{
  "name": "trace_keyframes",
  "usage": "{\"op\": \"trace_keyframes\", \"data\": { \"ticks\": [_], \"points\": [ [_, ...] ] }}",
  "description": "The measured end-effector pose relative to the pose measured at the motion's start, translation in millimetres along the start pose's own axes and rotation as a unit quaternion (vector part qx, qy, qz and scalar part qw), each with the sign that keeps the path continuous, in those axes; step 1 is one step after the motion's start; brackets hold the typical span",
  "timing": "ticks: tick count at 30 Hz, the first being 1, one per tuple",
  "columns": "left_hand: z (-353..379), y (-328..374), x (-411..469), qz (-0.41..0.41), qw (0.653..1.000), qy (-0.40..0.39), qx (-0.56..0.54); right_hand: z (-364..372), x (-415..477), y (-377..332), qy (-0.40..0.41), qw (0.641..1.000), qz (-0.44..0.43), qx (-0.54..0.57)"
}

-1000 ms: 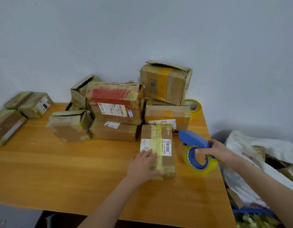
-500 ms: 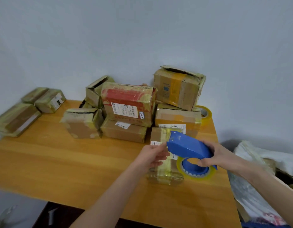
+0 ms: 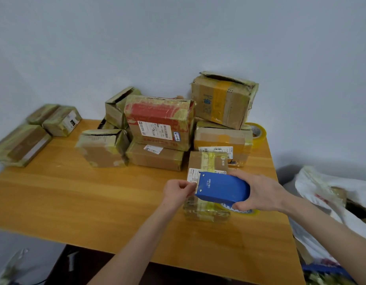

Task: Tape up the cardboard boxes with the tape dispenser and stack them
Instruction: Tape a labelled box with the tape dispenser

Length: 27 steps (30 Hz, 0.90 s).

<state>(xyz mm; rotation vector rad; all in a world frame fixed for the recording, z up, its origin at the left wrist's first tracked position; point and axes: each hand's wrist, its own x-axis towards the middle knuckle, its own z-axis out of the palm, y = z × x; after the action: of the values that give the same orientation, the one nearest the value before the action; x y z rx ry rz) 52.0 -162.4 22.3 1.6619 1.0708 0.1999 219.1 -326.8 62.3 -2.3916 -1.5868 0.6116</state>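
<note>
Grip: R hand (image 3: 262, 192) clasps tape dispenser (image 3: 223, 188); L hand (image 3: 178, 192) pinches its front, box (image 3: 206, 161) half-hidden

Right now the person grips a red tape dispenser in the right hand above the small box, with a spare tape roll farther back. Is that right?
No: the head view shows the tape dispenser is blue, not red. The rest holds: the right hand grips it above the small taped box, and a spare tape roll lies farther back.
</note>
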Motion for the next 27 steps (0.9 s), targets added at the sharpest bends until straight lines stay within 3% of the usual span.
{"op": "trace_keyframes", "data": {
  "ticks": [4,9,15,27],
  "points": [
    [-9,-10,-9,-0.004,1.0,-0.004,-0.025,0,-8,4,-0.032,0.999,0.0,0.044],
    [-47,-44,-9,-0.037,0.997,0.063,-0.005,-4,-36,35,-0.049,0.996,0.069,0.038],
    [-28,-57,-10,-0.043,0.997,0.063,0.011,3,-52,45,-0.073,0.994,0.087,-0.008],
    [-12,-65,-3,-0.019,0.993,0.082,0.083,22,-60,68,-0.063,0.99,0.106,0.069]
  ]
}}
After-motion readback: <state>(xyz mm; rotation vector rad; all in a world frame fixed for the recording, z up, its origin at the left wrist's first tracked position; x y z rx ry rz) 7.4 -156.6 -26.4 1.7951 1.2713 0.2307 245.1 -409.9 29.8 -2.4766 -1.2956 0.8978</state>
